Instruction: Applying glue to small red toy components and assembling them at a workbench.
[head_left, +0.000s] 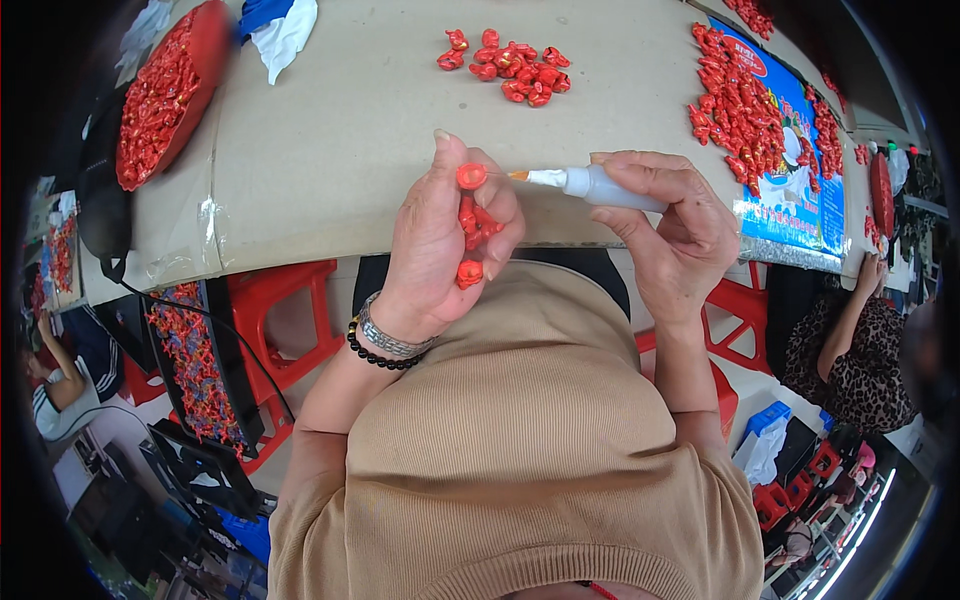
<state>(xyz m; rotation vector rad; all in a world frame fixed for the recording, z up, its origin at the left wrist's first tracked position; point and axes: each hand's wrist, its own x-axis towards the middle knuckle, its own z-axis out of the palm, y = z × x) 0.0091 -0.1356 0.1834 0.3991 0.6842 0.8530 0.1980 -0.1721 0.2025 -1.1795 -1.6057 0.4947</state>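
Several small red plastic pieces (470, 226) lie in my left hand (432, 220), whose fingers curl around them. One round cup-like piece (471, 176) sticks up at the fingertips with its hollow side showing. My right hand (680, 210) grips a white squeeze bottle (612, 189) held sideways. Its thin nozzle with an orange base points at the cup-like piece, and the tip is at or very near it; whether they touch I cannot tell. Beyond my hands, a loose cluster of shiny red pieces (515, 68) rests on the table.
A red basin (212, 75) full of red pieces stands at the table's (330, 130) far left. On the right, more red pieces (735, 100) cover a blue printed sheet (815, 215). Below left are red stools (290, 310) and a black crate (232, 390). Other people sit at both sides.
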